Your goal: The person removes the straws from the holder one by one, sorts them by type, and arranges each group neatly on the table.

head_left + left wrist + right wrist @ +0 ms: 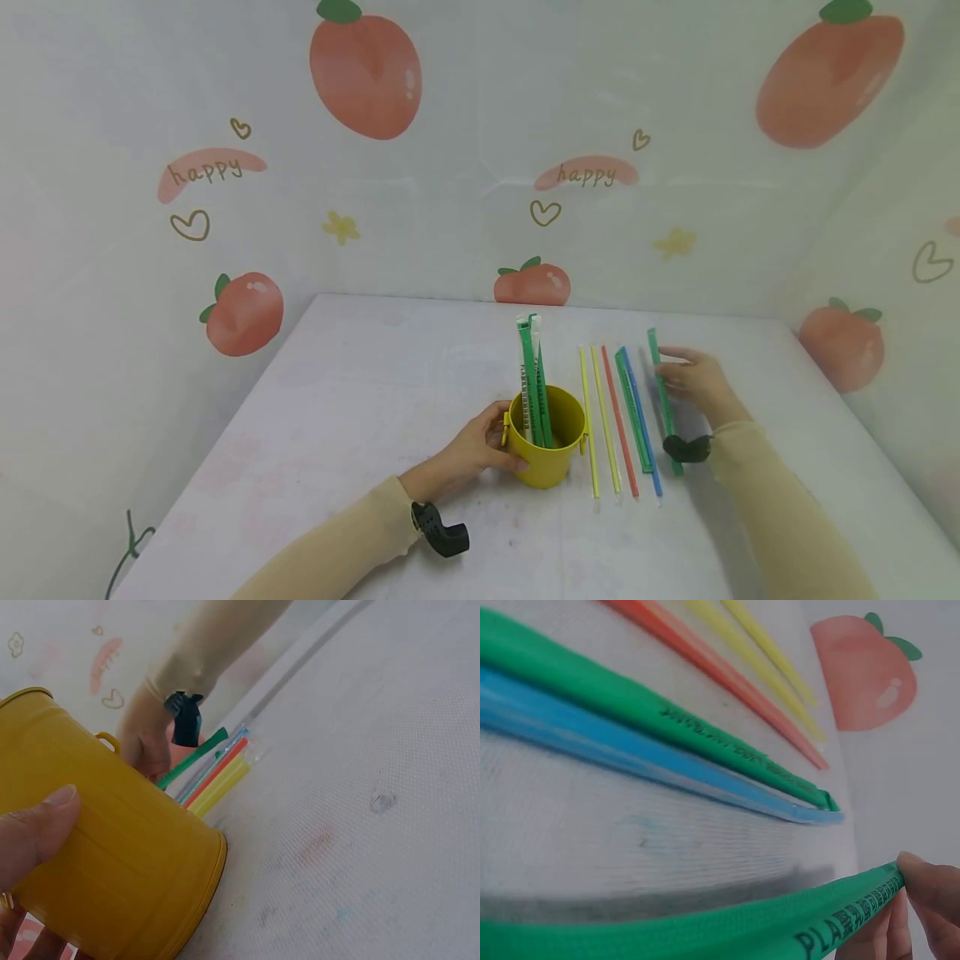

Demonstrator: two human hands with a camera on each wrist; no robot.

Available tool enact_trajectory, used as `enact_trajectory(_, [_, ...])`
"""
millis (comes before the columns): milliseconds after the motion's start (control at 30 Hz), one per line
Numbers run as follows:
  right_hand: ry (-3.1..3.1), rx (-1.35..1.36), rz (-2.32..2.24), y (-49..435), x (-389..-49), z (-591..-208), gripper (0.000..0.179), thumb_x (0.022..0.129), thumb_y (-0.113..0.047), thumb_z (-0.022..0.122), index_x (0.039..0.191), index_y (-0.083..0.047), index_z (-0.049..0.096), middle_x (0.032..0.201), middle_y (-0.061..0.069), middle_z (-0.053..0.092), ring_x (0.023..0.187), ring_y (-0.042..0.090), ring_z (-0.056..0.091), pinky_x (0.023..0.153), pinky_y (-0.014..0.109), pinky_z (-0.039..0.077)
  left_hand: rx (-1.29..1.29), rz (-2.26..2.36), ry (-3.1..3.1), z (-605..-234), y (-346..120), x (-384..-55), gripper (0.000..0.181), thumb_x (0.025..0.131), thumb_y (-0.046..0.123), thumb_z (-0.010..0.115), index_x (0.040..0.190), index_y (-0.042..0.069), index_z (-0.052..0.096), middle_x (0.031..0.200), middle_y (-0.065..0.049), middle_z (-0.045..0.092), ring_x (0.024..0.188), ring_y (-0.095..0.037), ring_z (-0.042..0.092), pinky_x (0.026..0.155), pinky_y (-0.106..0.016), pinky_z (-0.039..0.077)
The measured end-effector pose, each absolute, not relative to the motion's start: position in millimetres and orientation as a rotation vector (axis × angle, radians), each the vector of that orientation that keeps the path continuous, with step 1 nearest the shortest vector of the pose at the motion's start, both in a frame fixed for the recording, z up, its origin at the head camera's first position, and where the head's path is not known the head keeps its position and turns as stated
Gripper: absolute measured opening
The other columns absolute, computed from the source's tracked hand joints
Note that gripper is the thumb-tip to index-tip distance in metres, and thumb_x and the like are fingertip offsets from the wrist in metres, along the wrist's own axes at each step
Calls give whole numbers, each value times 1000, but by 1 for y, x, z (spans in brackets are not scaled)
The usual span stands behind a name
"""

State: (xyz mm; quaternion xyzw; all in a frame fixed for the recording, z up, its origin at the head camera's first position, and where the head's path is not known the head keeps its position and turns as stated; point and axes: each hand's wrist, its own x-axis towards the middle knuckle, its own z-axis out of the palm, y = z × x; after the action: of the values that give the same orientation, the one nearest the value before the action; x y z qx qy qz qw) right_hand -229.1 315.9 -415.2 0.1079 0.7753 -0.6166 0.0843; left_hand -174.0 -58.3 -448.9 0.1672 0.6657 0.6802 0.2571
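Observation:
My left hand (pixel 480 442) holds a small yellow bucket (pixel 543 468) by its side, the thumb across its front. Several straws in green-and-white printed wrappers (pixel 531 383) stand in the bucket, leaning toward its back left. Over to the right, my right hand (pixel 699 382) pinches a green wrapped straw (pixel 665 408) near its far end. Black "PLA" print shows on this straw (pixel 847 915) in the right wrist view, where a shadow lies beneath it.
Between bucket and right hand lie two yellow straws (pixel 588 417), a red straw (pixel 619 417), another green wrapped straw (pixel 633 412) and a blue straw (pixel 649 454), roughly side by side on the white table (pixel 390 367). A fruit-printed curtain (pixel 450 200) hangs behind.

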Motion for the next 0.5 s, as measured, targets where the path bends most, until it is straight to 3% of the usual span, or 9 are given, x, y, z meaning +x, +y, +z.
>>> enact_trajectory(233, [2449, 410, -1563, 315, -236, -429, 62, 87, -21, 64, 140, -5, 37, 117, 12, 58, 84, 4, 59, 87, 32, 49, 466, 1838, 1813, -450, -59, -175, 75, 68, 0, 79, 131, 21, 43, 136, 4, 44, 134, -17, 31, 112, -40, 19])
enact_trajectory(500, [2400, 490, -1582, 312, -241, -437, 59, 87, -14, 63, 138, 0, 37, 121, 18, 54, 80, 5, 60, 79, 27, 53, 466, 1834, 1815, -450, -58, -175, 76, 68, 2, 79, 132, 22, 43, 136, 5, 44, 133, -20, 31, 111, -44, 20])
